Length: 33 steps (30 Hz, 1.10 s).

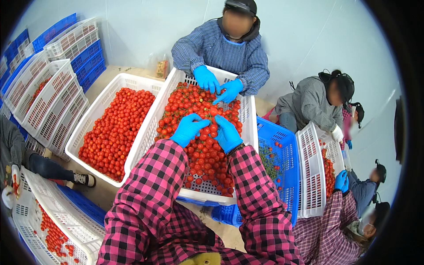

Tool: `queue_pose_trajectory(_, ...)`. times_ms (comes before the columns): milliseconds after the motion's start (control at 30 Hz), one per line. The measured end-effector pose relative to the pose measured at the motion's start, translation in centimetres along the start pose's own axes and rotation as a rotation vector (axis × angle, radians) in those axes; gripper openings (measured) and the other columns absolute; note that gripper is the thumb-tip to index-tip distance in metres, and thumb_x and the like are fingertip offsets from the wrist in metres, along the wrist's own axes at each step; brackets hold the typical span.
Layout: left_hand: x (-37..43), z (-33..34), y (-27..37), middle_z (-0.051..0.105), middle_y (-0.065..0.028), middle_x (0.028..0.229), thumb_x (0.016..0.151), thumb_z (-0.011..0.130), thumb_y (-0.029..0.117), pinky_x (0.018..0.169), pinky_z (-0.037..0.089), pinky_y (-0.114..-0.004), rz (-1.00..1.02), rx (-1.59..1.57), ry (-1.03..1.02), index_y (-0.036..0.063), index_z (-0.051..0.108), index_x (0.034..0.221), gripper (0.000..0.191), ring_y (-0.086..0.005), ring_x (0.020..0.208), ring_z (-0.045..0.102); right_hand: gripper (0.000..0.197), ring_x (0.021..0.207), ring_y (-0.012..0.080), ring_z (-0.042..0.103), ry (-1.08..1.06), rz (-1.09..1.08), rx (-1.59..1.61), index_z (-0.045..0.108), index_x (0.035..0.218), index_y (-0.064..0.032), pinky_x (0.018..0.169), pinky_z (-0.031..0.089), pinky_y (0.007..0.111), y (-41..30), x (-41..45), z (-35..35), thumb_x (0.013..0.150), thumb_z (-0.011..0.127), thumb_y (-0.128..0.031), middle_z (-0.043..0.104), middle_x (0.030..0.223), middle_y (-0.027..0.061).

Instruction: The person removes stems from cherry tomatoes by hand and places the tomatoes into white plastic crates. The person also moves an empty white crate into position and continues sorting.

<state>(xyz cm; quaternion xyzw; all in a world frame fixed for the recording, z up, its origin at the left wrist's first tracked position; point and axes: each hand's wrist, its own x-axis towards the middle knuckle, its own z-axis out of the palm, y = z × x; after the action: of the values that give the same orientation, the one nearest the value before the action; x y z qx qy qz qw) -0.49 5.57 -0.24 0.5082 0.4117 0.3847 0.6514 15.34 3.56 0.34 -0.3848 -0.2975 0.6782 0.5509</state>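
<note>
My left hand, in a blue glove, is over a pile of red cherry tomatoes. Its thumb and forefinger come close together, but whether a tomato is pinched there is hidden. Just to the right, my blue-gloved right hand curls around a cherry tomato at its fingertips. Some tomatoes in the pile still have green stems. Both hands are inside a white perforated plastic crate. Across from me, a co-worker's blue-gloved hands reach into the same crate's far end.
On the left, a white crate holds loose red tomatoes. A blue crate at right contains green stems and a few tomatoes. Stacked crates line the left side. Other people work at crates to the right and at lower left.
</note>
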Motion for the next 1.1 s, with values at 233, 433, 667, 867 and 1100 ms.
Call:
queue_pose_trajectory(233,-0.7,-1.1,1.5,0.057,-0.0107,0.095,0.078,0.053,0.024,0.048,0.038,-0.019,-0.126,-0.811,-0.154,0.0093,0.049,0.114,0.039,-0.0122,0.064,0.049,0.037,0.094,0.0188,0.052,-0.011,0.031,0.195,0.039,0.119,-0.0079,0.076,0.047,0.032,-0.8,-0.3,0.2,0.087,0.042,-0.026,0.052,0.104,0.0062)
queue_pose_trajectory(433,-1.8,0.3,1.6,0.055,-0.0012,0.09,0.079,0.056,0.028,0.055,0.033,-0.026,-0.047,-0.472,-0.038,0.0166,0.051,0.108,0.032,-0.0106,0.067,0.046,0.029,0.095,0.0158,0.049,-0.002,-0.06,0.06,0.051,0.107,-0.0109,0.074,0.042,0.034,-0.5,-0.2,0.0,0.081,0.051,-0.024,0.052,0.106,0.0047)
queue_pose_trajectory(667,-0.1,1.4,-0.4,0.042,0.003,0.056,0.076,0.062,0.024,0.034,0.026,-0.021,0.023,0.225,0.0,0.0129,0.043,0.073,0.022,-0.006,0.044,0.04,0.057,0.106,0.0225,0.043,0.166,-0.199,-0.284,0.038,0.119,0.0006,0.087,0.036,0.034,0.3,0.8,0.0,0.072,0.064,-0.02,0.043,0.118,0.0142)
queue_pose_trajectory(867,0.3,0.8,-1.2,0.044,0.0017,0.061,0.076,0.06,0.022,0.035,0.028,-0.02,0.026,0.252,0.048,0.0099,0.047,0.082,0.018,-0.0063,0.047,0.043,0.05,0.097,0.0192,0.047,0.115,-0.242,-0.32,0.044,0.11,0.0014,0.081,0.04,0.031,0.7,1.5,-0.3,0.07,0.066,-0.017,0.049,0.105,0.0124)
queue_pose_trajectory(1100,-1.2,1.0,0.1,0.053,0.0023,0.093,0.075,0.06,0.025,0.063,0.039,-0.028,-0.099,-0.316,0.146,0.0174,0.055,0.094,0.022,-0.0137,0.076,0.049,0.012,0.043,0.0097,0.031,0.122,-0.037,-0.096,0.054,0.076,-0.0131,0.038,0.027,0.024,-0.3,0.4,-1.1,0.073,0.061,-0.022,0.037,0.055,-0.002)
